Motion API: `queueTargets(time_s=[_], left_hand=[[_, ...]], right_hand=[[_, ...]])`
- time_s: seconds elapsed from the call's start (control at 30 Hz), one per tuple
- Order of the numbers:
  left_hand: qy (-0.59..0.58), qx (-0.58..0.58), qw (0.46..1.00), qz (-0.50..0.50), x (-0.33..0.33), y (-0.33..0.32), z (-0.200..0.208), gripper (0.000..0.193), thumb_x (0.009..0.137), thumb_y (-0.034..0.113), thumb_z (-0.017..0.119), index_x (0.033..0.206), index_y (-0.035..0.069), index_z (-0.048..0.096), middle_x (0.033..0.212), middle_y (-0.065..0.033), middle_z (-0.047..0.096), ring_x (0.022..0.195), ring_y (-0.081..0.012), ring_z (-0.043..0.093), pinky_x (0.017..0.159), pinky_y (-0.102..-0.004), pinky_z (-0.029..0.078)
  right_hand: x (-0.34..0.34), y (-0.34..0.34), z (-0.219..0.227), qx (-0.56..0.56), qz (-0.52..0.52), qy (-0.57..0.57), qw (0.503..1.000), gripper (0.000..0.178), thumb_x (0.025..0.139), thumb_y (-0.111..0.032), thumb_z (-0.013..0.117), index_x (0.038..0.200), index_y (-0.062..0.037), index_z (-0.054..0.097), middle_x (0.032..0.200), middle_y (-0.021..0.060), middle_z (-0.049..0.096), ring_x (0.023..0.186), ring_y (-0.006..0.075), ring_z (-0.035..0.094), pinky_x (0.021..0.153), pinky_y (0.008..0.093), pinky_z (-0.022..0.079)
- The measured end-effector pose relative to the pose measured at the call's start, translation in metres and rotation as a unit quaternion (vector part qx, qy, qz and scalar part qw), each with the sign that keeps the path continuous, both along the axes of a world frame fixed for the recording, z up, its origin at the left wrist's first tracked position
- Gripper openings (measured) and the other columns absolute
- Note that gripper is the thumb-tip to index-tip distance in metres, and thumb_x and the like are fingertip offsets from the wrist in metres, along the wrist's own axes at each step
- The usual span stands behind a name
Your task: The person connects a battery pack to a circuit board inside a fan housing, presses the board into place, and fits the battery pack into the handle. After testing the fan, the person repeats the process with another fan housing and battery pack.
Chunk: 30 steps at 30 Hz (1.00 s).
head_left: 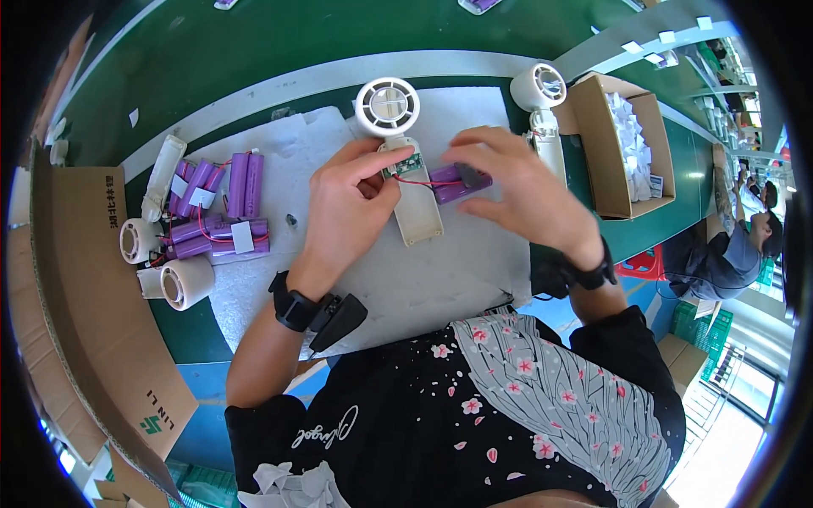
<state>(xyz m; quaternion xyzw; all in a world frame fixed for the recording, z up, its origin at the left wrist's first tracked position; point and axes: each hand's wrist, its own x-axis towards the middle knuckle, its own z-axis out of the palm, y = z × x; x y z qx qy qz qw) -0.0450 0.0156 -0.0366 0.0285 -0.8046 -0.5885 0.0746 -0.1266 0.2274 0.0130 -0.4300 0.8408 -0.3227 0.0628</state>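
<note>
A cream handheld fan [419, 212] lies on the white foam mat, its handle shell uncovered and its round grille head pointing away from me. My left hand [360, 182] grips the handle's left edge, index finger over the green circuit board [410, 163], thumb lower down. A red wire runs from the board to a purple battery pack [453, 190] beside the handle on the right. Over that pack is my right hand [512, 182], slightly blurred, thumb and fingers apart; a dark patch beneath its fingers I cannot make out.
To the left lie several purple battery packs [246, 184] and cream fan parts [186, 283]. Another fan [539, 88] stands at the right, beside a cardboard box [622, 161] of white pieces. A large carton [93, 279] borders the left. Another person [720, 254] sits at far right.
</note>
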Motion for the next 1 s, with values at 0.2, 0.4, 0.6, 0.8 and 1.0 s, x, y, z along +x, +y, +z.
queueTargets(time_s=[0.2, 0.4, 0.6, 0.8, 1.0], left_hand=[[-0.025, -0.003, 1.0, -0.007, -0.004, -0.005, 0.009, 0.04, 0.076, -0.007, 0.062, 0.11, 0.011, 0.072, 0.104, -0.0097, 0.065, 0.067, -0.0097, 0.062, 0.062, -0.0219, 0.049], [-0.042, 0.013, 0.998, -0.038, -0.005, -0.015, 0.013, 0.039, 0.076, -0.006, 0.063, 0.111, 0.011, 0.072, 0.108, -0.009, 0.064, 0.07, -0.0093, 0.062, 0.063, -0.0221, 0.05], [-0.044, 0.011, 0.997, -0.056, -0.005, -0.017, 0.015, 0.038, 0.076, -0.002, 0.067, 0.111, 0.012, 0.072, 0.103, -0.0099, 0.065, 0.068, -0.0127, 0.063, 0.062, -0.0258, 0.051], [0.01, -0.034, 0.998, -0.057, -0.007, -0.016, 0.013, 0.037, 0.074, 0.0, 0.069, 0.109, 0.01, 0.072, 0.1, -0.0121, 0.065, 0.069, -0.0176, 0.065, 0.063, -0.028, 0.052], [0.081, -0.104, 0.99, -0.053, -0.006, -0.012, 0.009, 0.04, 0.071, 0.0, 0.072, 0.109, 0.012, 0.073, 0.103, -0.0111, 0.066, 0.065, -0.0101, 0.062, 0.058, -0.0233, 0.051]], right_hand=[[-0.016, -0.004, -0.005, 0.05, 0.091, -0.15, 0.983, 0.04, 0.072, -0.003, 0.076, 0.11, -0.0021, 0.065, 0.109, 0.0126, 0.063, 0.083, 0.0237, 0.064, 0.077, 0.0319, 0.051], [-0.014, 0.004, -0.012, 0.014, 0.057, -0.448, 0.892, 0.047, 0.079, 0.002, 0.068, 0.124, -0.0001, 0.057, 0.111, 0.0139, 0.061, 0.075, 0.0218, 0.066, 0.071, 0.033, 0.054], [-0.007, 0.003, 0.003, -0.117, 0.047, -0.682, 0.72, 0.077, 0.075, 0.006, 0.065, 0.144, -0.0024, 0.031, 0.112, 0.0157, 0.059, 0.084, 0.0261, 0.068, 0.074, 0.0354, 0.056], [-0.011, 0.007, 0.004, -0.136, 0.059, -0.706, 0.692, 0.088, 0.064, 0.003, 0.075, 0.143, -0.0008, 0.034, 0.121, 0.0177, 0.052, 0.09, 0.0289, 0.067, 0.076, 0.037, 0.056], [-0.016, 0.005, -0.002, -0.082, 0.049, -0.581, 0.808, 0.091, 0.053, -0.006, 0.085, 0.135, -0.0007, 0.046, 0.123, 0.0124, 0.053, 0.103, 0.0262, 0.06, 0.09, 0.0367, 0.049]])
